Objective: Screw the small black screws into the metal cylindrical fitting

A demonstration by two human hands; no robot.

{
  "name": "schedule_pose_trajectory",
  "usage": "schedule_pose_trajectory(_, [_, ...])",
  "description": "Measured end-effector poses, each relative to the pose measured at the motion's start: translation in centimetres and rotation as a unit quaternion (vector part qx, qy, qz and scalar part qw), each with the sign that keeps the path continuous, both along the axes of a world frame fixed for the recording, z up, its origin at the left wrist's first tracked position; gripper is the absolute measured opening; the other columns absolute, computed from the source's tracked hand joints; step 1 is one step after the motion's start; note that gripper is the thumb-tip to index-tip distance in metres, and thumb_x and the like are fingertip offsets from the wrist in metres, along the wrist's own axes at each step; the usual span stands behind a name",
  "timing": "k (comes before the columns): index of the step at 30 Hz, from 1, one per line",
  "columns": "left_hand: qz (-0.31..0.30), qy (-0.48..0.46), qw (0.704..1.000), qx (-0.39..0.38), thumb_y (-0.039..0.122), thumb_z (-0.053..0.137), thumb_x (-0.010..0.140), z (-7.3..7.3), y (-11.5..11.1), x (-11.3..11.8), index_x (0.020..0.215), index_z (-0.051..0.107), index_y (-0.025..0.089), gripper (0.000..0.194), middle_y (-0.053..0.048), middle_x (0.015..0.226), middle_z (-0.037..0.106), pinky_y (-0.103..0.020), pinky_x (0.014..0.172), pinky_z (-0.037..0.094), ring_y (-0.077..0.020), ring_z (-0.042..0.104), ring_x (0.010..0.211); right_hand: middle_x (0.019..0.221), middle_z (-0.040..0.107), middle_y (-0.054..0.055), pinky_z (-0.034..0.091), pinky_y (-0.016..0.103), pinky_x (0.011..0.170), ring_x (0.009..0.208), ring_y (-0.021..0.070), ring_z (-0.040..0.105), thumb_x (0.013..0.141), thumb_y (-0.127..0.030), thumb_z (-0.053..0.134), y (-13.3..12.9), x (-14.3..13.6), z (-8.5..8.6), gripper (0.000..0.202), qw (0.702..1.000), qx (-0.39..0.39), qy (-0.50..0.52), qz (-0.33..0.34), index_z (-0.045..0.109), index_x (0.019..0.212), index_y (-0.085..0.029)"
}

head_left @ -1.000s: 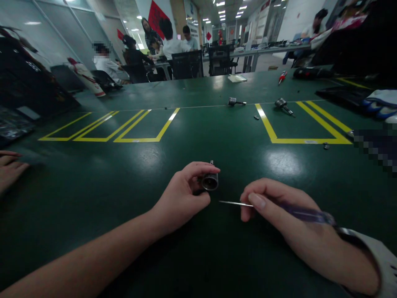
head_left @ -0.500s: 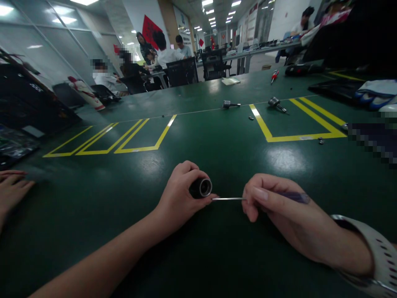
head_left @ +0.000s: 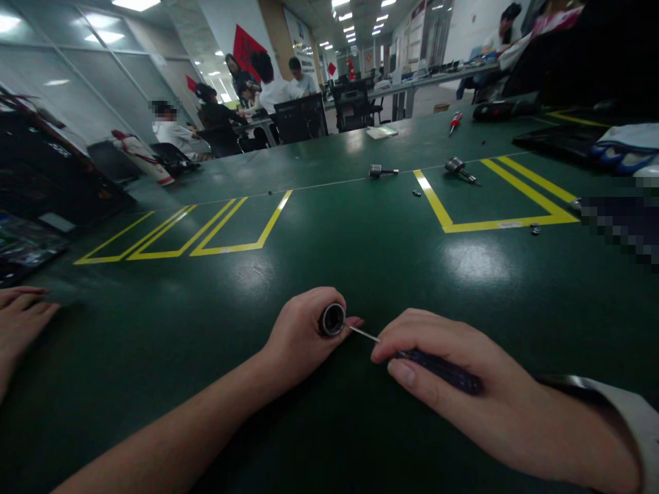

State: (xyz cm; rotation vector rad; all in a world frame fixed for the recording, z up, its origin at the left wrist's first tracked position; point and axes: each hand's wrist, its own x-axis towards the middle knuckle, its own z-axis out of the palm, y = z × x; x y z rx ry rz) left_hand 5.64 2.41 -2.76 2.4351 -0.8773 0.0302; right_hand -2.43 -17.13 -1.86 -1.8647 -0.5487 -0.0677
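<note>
Left hand point(head_left: 298, 326) wrapped round cup point(head_left: 332, 320); right hand point(head_left: 466, 346) closed on driver point(head_left: 440, 371), tip just beside left grip. Seems mid-work; amount left unclear.

A red poster point(head_left: 246, 46) hangs beyond a white-clad person point(head_left: 272, 95) and a black chair point(head_left: 298, 122).

Left hand point(head_left: 303, 326), forearm point(head_left: 206, 416) bare; right hand point(head_left: 484, 350) bare, pale wristband point(head_left: 631, 403), dark inside.

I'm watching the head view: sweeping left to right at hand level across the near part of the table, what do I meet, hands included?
Another person's hand → left hand → hollow cylinder → screwdriver shaft → right hand.
</note>
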Motion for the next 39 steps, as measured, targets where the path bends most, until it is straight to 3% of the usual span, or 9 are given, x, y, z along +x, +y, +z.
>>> schedule_pose_trajectory(9, [-0.025,-0.027,0.998,-0.048,0.022,0.059,0.078,-0.1,-0.1,-0.2,0.063,0.048,0.018,0.019,0.003,0.062,0.052,-0.021,0.052,0.036,-0.0089,0.048,0.055,0.086,0.067,0.000,0.052,0.022,0.072,0.081,0.0110,0.063,0.086,-0.016,0.053,0.2,-0.2,0.0,0.015,1.000,0.011,0.002,-0.026,0.064,0.095,-0.022])
schedule_pose_trajectory(18, [-0.061,-0.092,0.992,0.063,0.020,0.049,0.084,-0.3,0.1,-0.7,0.068,0.052,0.017,0.017,0.000,0.067,0.051,-0.025,0.056,0.035,-0.0119,0.047,0.061,0.092,0.068,0.002,0.051,0.028,0.082,0.090,0.0153,0.062,0.080,-0.010,0.058,0.5,-0.6,0.1,0.025,0.997,-0.016,-0.073,-0.023,0.065,0.100,-0.022])
schedule_pose_trajectory(21, [-0.094,-0.080,0.991,0.058,0.016,0.050,0.083,-0.2,0.1,-0.7,0.067,0.051,0.017,0.016,0.000,0.066,0.051,-0.025,0.056,0.035,-0.0118,0.048,0.062,0.087,0.069,0.003,0.051,0.026,0.075,0.083,0.0145,0.063,0.085,-0.019,0.054,0.2,-0.2,0.0,0.015,0.997,0.059,0.053,-0.014,0.068,0.091,-0.020])
schedule_pose_trajectory(25, [-0.108,-0.060,0.992,-0.003,0.015,0.053,0.080,-0.3,0.1,-0.6,0.067,0.049,0.017,0.014,0.001,0.065,0.051,-0.023,0.054,0.036,-0.0105,0.049,0.060,0.084,0.069,0.005,0.049,0.027,0.072,0.081,0.0156,0.062,0.085,-0.030,0.054,-0.3,0.9,-0.2,0.020,0.935,0.208,0.289,-0.003,0.070,0.082,-0.017])
schedule_pose_trajectory(28, [-0.110,-0.054,0.992,-0.023,0.015,0.056,0.079,-0.5,0.0,-0.5,0.068,0.048,0.017,0.014,0.002,0.065,0.051,-0.022,0.054,0.037,-0.0099,0.049,0.060,0.083,0.069,0.005,0.047,0.027,0.072,0.080,0.0156,0.061,0.084,-0.030,0.055,-0.4,1.2,-0.3,0.021,0.912,0.258,0.320,-0.003,0.070,0.079,-0.017])
schedule_pose_trajectory(30, [-0.100,-0.052,0.994,-0.014,0.016,0.056,0.080,-0.6,0.0,-0.5,0.069,0.048,0.017,0.014,0.002,0.066,0.051,-0.022,0.054,0.037,-0.0100,0.049,0.060,0.084,0.068,0.003,0.046,0.027,0.073,0.081,0.0156,0.061,0.085,-0.031,0.054,-0.4,1.0,-0.2,0.020,0.927,0.238,0.289,-0.008,0.070,0.080,-0.019])
schedule_pose_trajectory(34, [-0.079,-0.067,0.994,0.025,0.017,0.054,0.081,-0.6,0.1,-0.6,0.069,0.049,0.017,0.014,0.001,0.066,0.050,-0.023,0.054,0.035,-0.0108,0.048,0.060,0.086,0.067,0.003,0.045,0.029,0.075,0.084,0.0168,0.060,0.087,-0.031,0.052,0.0,0.3,0.0,0.019,0.980,0.103,0.168,-0.026,0.069,0.086,-0.021])
schedule_pose_trajectory(37, [-0.087,-0.093,0.990,0.057,0.015,0.053,0.081,-0.6,0.2,-0.7,0.068,0.050,0.017,0.014,0.001,0.066,0.050,-0.025,0.055,0.034,-0.0115,0.046,0.061,0.086,0.065,0.004,0.045,0.031,0.078,0.087,0.0179,0.060,0.087,-0.029,0.052,0.1,0.0,0.1,0.019,0.992,0.059,0.112,-0.021,0.069,0.089,-0.021])
schedule_pose_trajectory(39, [-0.098,-0.102,0.988,0.057,0.014,0.053,0.081,-0.6,0.2,-0.7,0.069,0.050,0.017,0.013,0.001,0.066,0.050,-0.025,0.056,0.035,-0.0118,0.047,0.061,0.085,0.066,0.004,0.046,0.031,0.077,0.086,0.0185,0.060,0.086,-0.030,0.053,0.0,0.1,0.0,0.019,0.987,0.073,0.141,-0.015,0.070,0.087,-0.020])
